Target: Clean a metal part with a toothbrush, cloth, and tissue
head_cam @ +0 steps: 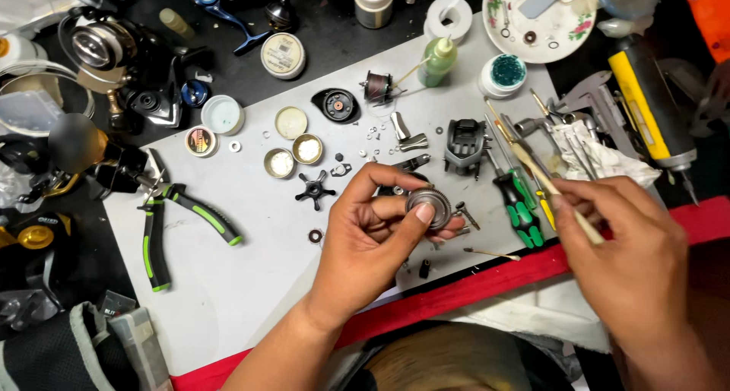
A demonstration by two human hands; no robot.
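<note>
At the left of the worktop (228,300) lie green-handled pliers (163,231), with small round tins (293,151) and a black star-shaped knob (314,189) further in — a fishing reel already taken well apart, to judge by the loose parts. The left hand (365,231) is closed on a round metal gear (430,207), held up between thumb and fingertips above the mat. The stripped dark reel frame (464,144) stands beyond, screwdrivers (521,205) beside it. The right hand (631,246) pinches a thin wooden stick (547,186), its tip well apart from the gear — the work on the gear looks unfinished, and reassembly is not yet begun.
</note>
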